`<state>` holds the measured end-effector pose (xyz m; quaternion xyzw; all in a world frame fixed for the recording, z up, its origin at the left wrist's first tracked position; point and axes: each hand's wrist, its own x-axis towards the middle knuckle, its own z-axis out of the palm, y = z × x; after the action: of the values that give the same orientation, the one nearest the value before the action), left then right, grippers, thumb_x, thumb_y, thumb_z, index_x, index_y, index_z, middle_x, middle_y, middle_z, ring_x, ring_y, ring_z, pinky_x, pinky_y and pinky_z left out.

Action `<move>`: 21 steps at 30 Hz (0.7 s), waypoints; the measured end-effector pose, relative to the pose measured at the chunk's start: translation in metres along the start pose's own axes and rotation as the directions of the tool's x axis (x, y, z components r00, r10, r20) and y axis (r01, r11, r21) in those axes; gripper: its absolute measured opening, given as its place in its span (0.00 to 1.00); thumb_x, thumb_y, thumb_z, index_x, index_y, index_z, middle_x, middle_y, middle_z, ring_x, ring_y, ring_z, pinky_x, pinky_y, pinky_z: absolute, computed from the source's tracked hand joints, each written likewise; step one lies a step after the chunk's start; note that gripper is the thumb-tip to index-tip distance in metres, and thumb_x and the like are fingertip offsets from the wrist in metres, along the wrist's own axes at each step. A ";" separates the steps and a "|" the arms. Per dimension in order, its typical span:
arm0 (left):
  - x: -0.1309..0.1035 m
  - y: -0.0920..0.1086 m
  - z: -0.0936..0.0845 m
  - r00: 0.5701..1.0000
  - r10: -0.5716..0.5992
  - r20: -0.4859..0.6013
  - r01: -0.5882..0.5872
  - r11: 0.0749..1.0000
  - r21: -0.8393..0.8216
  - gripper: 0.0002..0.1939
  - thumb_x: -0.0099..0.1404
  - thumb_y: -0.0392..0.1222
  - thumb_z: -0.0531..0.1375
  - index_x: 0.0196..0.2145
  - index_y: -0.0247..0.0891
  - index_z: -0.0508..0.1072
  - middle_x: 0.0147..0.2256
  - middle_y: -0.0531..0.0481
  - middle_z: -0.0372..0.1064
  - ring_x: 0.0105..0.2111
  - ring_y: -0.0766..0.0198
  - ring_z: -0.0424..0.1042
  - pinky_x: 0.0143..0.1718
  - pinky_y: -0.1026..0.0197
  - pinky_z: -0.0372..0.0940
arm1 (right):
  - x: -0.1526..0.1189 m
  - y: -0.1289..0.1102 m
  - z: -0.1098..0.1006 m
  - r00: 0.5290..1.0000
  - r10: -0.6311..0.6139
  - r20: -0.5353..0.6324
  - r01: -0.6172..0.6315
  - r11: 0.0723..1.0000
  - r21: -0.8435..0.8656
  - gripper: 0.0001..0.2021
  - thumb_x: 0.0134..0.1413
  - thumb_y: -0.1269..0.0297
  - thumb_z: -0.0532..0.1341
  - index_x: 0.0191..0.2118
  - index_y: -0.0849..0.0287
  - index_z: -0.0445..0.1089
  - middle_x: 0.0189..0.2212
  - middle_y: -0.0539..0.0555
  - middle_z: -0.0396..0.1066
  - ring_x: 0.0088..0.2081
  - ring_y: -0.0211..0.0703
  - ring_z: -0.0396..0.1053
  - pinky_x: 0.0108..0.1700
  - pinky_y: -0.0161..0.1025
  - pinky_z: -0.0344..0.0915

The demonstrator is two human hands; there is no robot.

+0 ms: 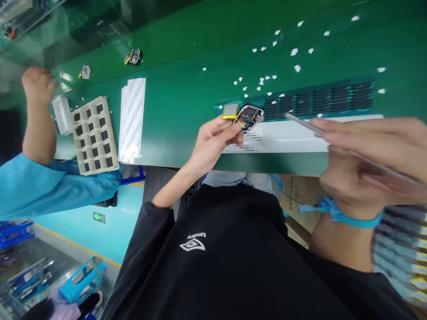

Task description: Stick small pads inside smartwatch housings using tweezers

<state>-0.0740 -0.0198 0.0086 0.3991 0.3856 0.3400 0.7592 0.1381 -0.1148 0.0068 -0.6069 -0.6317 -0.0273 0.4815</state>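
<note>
My left hand is closed on a small watch-like device whose circuit board faces up. Attached beside it is a silver and yellow battery, held near the same fingers. In my right hand I grip metal tweezers, their tips pointing left toward the device but apart from it. Under the tweezer tips lies a teal sheet with rows of black strips. A white printed sheet lies in front of it, partly behind my left fingers.
White scraps are scattered over the green table. To the left lie label sheets and a compartment tray with dark pieces. Further devices sit at the back. A co-worker's arm reaches in at the left.
</note>
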 end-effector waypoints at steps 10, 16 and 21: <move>-0.008 -0.005 0.022 0.966 -0.110 -0.235 0.093 0.992 -0.083 0.10 0.76 0.36 0.63 0.35 0.38 0.68 0.39 0.52 0.84 0.29 0.69 0.82 0.45 0.58 0.81 | -0.008 -0.003 -0.010 0.842 -0.505 0.190 0.517 0.856 -0.021 0.19 0.81 0.67 0.53 0.67 0.50 0.72 0.57 0.48 0.79 0.51 0.41 0.83 0.41 0.39 0.77; -0.007 -0.012 0.018 0.981 -0.052 -0.186 0.056 0.998 0.014 0.16 0.76 0.39 0.64 0.32 0.39 0.63 0.42 0.53 0.86 0.34 0.65 0.85 0.44 0.56 0.83 | -0.002 -0.008 -0.010 0.789 -0.526 0.316 0.562 0.826 -0.028 0.20 0.74 0.72 0.62 0.66 0.53 0.72 0.58 0.52 0.79 0.49 0.45 0.83 0.44 0.41 0.79; -0.008 -0.014 0.015 0.987 -0.023 -0.159 0.036 0.997 0.075 0.15 0.77 0.42 0.64 0.33 0.39 0.65 0.40 0.54 0.85 0.35 0.64 0.86 0.44 0.55 0.84 | -0.001 -0.007 -0.013 0.784 -0.529 0.326 0.552 0.834 0.025 0.24 0.73 0.75 0.60 0.68 0.48 0.71 0.58 0.48 0.78 0.49 0.43 0.84 0.45 0.40 0.80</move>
<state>-0.0620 -0.0383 0.0052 0.3945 0.4632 0.3440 0.7152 0.1396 -0.1250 0.0169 -0.4135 -0.8468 -0.0880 0.3228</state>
